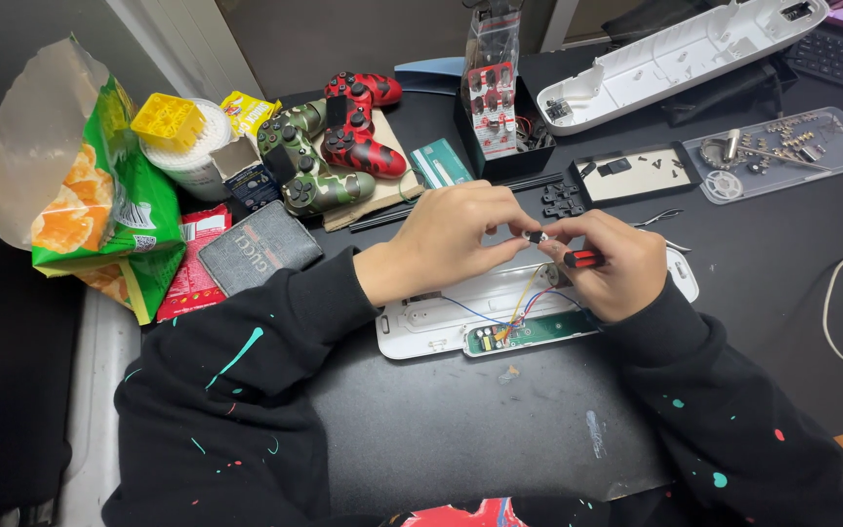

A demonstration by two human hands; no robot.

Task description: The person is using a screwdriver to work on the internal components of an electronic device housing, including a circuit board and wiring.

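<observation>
My left hand (446,239) and my right hand (609,263) meet above an opened white device shell (421,330) on the black desk. Between the fingertips of both hands sits a small white and black part (536,236), with thin coloured wires (522,298) running down from it to a green circuit board (529,334) in the shell. My right hand also grips a small screwdriver with a red and black handle (582,259). Both arms wear black sleeves flecked with paint.
Two game controllers, one red (363,122) and one green camouflage (304,166), lie at the back left beside a green snack bag (100,195). A clear tray of small parts (782,151), a long white housing (675,59), a black box (500,137) and a white cable (841,312) lie right.
</observation>
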